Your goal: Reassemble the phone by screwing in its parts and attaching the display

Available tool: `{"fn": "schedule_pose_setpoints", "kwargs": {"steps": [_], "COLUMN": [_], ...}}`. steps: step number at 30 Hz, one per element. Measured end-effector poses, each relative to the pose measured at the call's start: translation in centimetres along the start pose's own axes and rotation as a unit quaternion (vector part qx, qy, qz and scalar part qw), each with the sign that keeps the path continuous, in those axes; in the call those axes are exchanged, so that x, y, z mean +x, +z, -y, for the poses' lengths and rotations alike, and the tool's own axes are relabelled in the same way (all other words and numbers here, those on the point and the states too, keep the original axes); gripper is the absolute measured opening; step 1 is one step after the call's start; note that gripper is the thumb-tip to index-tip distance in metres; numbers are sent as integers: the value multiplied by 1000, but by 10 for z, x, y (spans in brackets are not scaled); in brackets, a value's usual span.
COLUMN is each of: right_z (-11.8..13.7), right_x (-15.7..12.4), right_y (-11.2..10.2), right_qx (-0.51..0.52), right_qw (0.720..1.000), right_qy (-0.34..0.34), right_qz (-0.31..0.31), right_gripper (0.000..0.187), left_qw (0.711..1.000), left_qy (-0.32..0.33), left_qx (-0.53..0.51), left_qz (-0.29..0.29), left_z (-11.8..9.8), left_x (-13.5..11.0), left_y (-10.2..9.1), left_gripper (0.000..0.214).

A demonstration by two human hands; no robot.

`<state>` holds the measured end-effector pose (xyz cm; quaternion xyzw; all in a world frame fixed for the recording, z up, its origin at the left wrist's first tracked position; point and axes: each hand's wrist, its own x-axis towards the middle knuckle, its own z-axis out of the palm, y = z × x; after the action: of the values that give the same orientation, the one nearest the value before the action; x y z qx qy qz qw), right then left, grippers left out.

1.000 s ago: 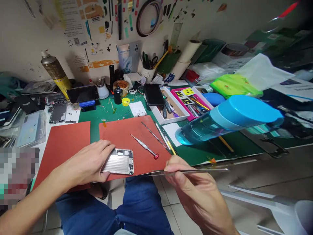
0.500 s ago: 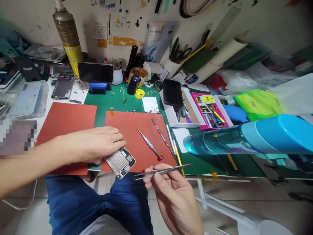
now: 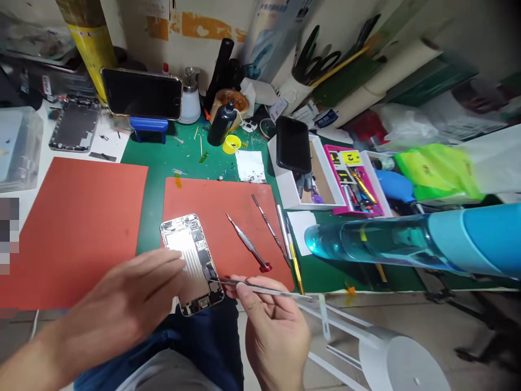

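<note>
Pinching a pair of slim steel tweezers [image 3: 260,288] between thumb and forefinger, the right hand [image 3: 272,331] sits at the lower centre of the frame, its other fingers curled loosely beneath. The tweezer tips point left and reach the right edge of an opened silver phone body [image 3: 191,263], at its lower half. This phone body lies face-up with its circuit boards showing, just left of centre, on the near left corner of a rust-red rubber mat [image 3: 215,201], with its bottom end hanging past the table edge over blue trousers [image 3: 211,347]. The left hand [image 3: 134,304] comes in from the lower left, somewhat blurred, its fingers stretched out and close together, with the fingertips laid against the phone body's left side. On the same mat, right of the phone, lie a metal screwdriver with a red end [image 3: 248,250] and a thin metal pry tool [image 3: 266,222], apart from each other and both slanted. A second rust-red mat [image 3: 77,228] fills the left of the frame, on a green cutting mat [image 3: 163,157]. Above, a black phone on a blue stand [image 3: 140,93] faces the viewer; a white tray [image 3: 285,190] sits upper right of centre, and a clear blue cylinder with a light-blue end [image 3: 407,244] crosses the right side.
</note>
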<state>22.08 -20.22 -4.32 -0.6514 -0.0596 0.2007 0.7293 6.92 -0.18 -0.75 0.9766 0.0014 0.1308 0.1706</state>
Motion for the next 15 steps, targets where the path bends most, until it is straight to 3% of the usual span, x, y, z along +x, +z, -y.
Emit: {"fn": "schedule_pose_setpoints", "kwargs": {"steps": [6, 15], "right_z": [0, -3], "right_x": [-3, -7], "right_y": [13, 23], "right_qx": [-83, -124], "right_qw": [994, 981], "right_qy": [-67, -144], "right_qz": [-37, -34], "right_gripper": [20, 13], "left_qw": [998, 998], "left_qy": [33, 42], "left_qx": [-26, -17], "left_qz": [-44, -54], "left_z": [-8, -5], "left_x": [3, 7], "left_y": [28, 33], "left_gripper": [35, 30]}}
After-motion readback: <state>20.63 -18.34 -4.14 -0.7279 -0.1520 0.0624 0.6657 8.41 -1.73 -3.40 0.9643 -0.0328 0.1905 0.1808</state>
